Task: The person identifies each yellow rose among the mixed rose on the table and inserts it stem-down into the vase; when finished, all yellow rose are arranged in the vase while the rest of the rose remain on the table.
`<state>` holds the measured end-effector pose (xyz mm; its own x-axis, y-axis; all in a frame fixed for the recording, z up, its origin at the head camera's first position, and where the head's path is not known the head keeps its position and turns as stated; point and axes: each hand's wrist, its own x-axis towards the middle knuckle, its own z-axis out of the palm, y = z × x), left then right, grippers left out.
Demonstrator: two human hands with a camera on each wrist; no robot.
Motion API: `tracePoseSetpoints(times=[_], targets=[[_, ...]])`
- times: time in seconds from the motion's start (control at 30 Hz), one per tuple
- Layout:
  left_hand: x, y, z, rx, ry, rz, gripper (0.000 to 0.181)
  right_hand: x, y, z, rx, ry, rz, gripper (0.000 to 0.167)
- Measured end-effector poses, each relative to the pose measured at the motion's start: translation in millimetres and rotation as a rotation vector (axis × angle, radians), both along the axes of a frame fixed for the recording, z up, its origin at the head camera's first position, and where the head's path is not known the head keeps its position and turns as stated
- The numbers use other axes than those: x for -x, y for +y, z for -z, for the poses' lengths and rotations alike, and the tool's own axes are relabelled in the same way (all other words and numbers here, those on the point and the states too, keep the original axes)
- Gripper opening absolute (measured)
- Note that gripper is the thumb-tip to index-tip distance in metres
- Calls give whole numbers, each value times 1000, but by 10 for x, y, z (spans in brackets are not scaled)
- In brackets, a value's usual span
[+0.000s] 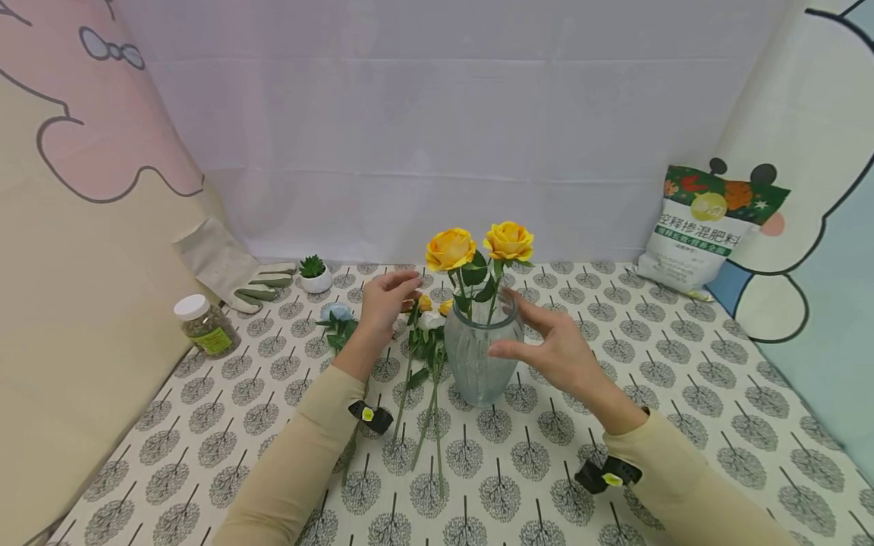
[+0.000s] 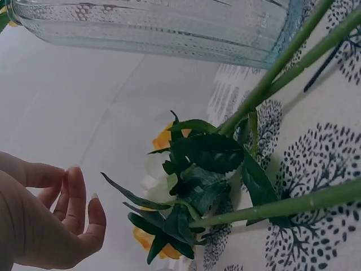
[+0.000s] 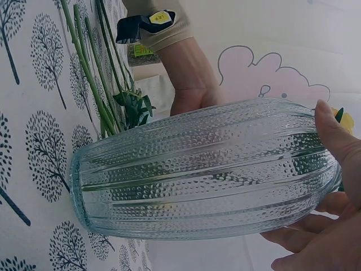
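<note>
A ribbed clear glass vase stands upright on the table, with two yellow roses leaning in it. My right hand holds the vase near its rim, thumb on the near side and fingers around the far right side. To the left of the vase, my left hand is raised above the lying flowers, its fingers loosely bent and nothing between them. Beside the vase lie a white flower and yellow roses, their green stems pointing toward me. A blue flower lies farther left, partly behind my left arm.
At the back left are a small potted succulent, a pair of garden gloves and a white-lidded jar. A fertilizer bag leans at the back right. A tree-patterned cloth covers the table.
</note>
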<state>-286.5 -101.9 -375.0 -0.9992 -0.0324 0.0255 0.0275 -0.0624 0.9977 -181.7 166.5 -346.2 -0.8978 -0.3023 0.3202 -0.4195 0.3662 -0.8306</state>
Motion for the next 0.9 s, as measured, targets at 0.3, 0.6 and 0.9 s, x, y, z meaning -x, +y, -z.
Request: tracePoseSetpoints(times=[0.3, 0.6, 0.9], targets=[[54, -60, 207, 636, 98, 6, 22, -7, 2, -1, 2, 2, -2, 84], [41, -54, 243, 943, 110, 33, 14, -15, -3, -12, -11, -1, 6, 84], [70, -67, 305, 991, 110, 86, 18, -5, -2, -10, 3, 7, -8, 84]])
